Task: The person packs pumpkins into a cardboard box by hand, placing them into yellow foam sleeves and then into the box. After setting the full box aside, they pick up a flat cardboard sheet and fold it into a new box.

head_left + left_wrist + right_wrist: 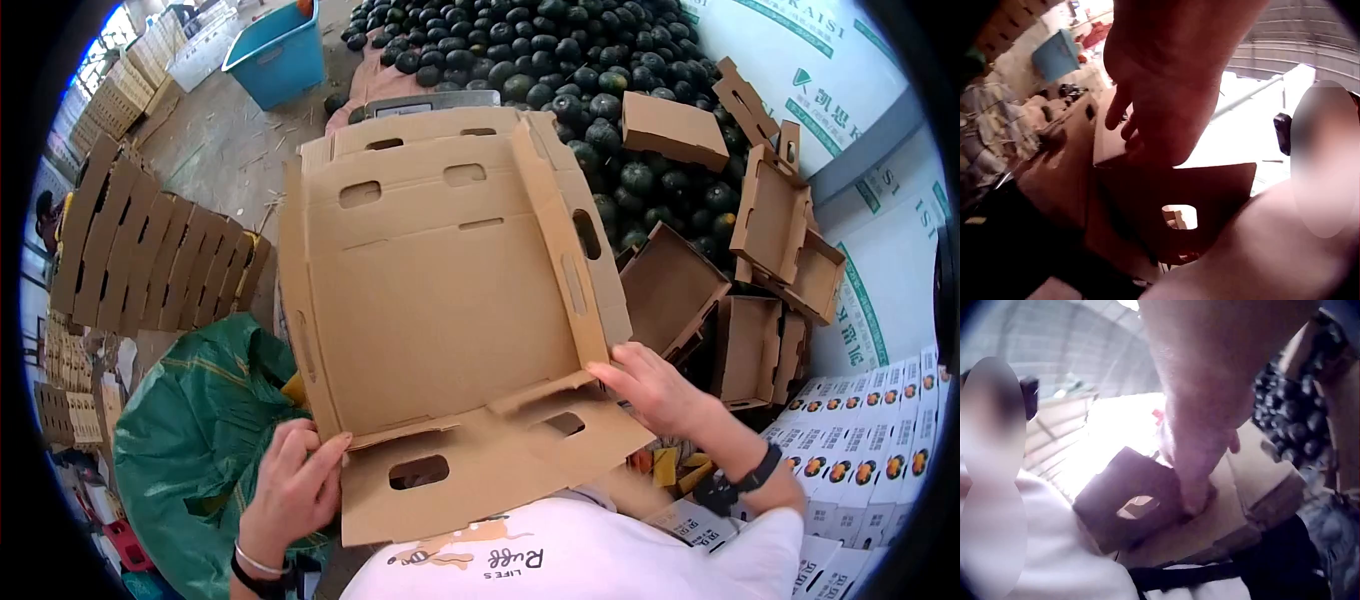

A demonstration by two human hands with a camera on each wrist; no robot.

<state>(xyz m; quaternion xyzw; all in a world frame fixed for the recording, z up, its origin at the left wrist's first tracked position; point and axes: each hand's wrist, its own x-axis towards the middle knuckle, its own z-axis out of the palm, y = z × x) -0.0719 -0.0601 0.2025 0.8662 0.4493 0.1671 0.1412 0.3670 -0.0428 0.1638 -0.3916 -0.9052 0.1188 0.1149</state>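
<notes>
A partly folded brown cardboard box (440, 310) lies in front of the person, its side walls raised and its near flap (500, 470) folded out toward the shirt. That flap has two oval hand holes. At the near left corner the left hand (290, 480) pinches the cardboard, thumb over the fold and fingers bent outside the wall. The right hand (655, 390) grips the near right corner, its thumb on the inner fold. Both wrist views are dark or glaring; the left hand (1169, 119) and right hand (1200, 456) appear there against the box.
Many dark green squashes (520, 40) are heaped at the back. Folded boxes (770, 220) lie at the right, near printed white cartons (860, 440). A stack of cardboard trays (150, 250), a green sack (200, 420) and a blue bin (280, 60) stand at the left.
</notes>
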